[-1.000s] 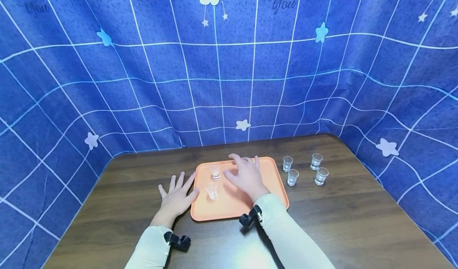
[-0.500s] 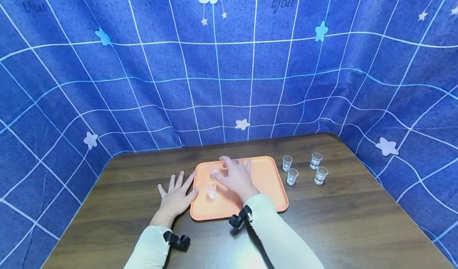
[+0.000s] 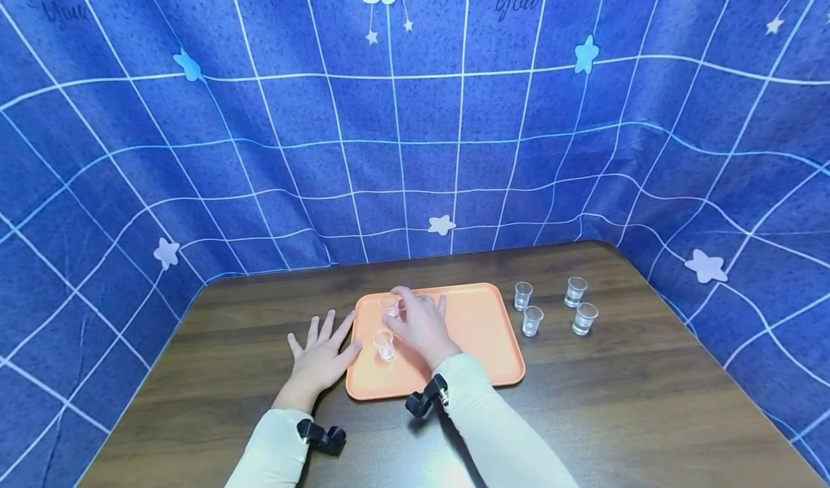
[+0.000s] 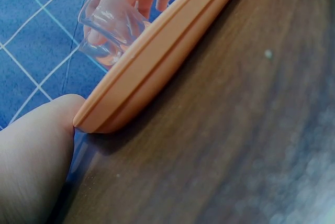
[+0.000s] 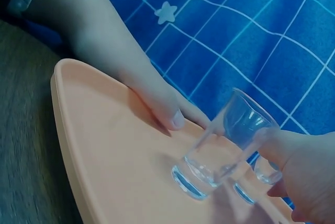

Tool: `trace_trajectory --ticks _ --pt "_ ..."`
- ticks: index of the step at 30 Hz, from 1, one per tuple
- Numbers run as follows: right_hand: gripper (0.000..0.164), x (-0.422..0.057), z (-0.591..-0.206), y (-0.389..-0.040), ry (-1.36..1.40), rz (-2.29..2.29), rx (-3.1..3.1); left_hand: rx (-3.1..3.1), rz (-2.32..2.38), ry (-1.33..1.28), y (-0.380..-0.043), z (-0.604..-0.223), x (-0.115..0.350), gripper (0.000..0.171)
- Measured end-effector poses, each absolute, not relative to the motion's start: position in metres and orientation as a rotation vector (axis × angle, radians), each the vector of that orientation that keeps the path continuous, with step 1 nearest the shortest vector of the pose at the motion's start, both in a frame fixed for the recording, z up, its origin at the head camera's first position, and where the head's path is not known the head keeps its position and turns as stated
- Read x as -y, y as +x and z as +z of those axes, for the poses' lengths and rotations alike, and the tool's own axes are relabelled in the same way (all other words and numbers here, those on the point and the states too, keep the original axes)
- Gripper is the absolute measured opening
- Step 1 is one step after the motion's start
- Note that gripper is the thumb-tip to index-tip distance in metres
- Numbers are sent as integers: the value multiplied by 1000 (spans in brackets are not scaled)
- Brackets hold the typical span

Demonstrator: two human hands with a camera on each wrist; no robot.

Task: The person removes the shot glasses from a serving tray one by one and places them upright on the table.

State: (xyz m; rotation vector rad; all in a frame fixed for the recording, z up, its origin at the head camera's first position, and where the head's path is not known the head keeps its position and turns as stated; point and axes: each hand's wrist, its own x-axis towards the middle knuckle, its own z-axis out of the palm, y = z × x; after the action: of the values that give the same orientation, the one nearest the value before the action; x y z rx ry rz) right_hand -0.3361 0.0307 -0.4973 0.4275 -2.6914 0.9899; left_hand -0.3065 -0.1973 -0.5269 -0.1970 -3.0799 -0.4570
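My left hand [image 3: 316, 367] lies with its fingers spread on the table, its thumb at the left rim of an orange tray [image 3: 480, 340]. Two clear shot glasses stand upright on the tray's left part. Round the far shot glass [image 3: 390, 303] my right hand [image 3: 421, 331] has its thumb and index finger, pinching it from the right. The near shot glass [image 3: 385, 346] stands free, just in front of that hand. In the right wrist view the near glass [image 5: 201, 174] partly hides the pinched one [image 5: 267, 170], beside my right thumb [image 5: 272, 143].
Right of the tray, several more shot glasses stand on the dark wooden table [image 3: 648, 401], among them one close to the tray [image 3: 532, 321] and one farther right [image 3: 585, 319]. A blue gridded curtain [image 3: 415, 127] rises behind and at both sides of the table.
My right hand has moved left across the tray to the far shot glass, and its thumb and index finger have closed on it. The left hand has stayed in place.
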Motion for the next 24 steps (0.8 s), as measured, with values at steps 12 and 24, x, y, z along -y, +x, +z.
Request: trace_trajectory --ticks 12,24 --pt "45 -26 -497 -333 378 1014 2696 3097 -474 -182 -305 -525 196 68" --pt "40 -26 -500 -334 393 920 2671 3084 -466 -195 -305 -526 197 68"
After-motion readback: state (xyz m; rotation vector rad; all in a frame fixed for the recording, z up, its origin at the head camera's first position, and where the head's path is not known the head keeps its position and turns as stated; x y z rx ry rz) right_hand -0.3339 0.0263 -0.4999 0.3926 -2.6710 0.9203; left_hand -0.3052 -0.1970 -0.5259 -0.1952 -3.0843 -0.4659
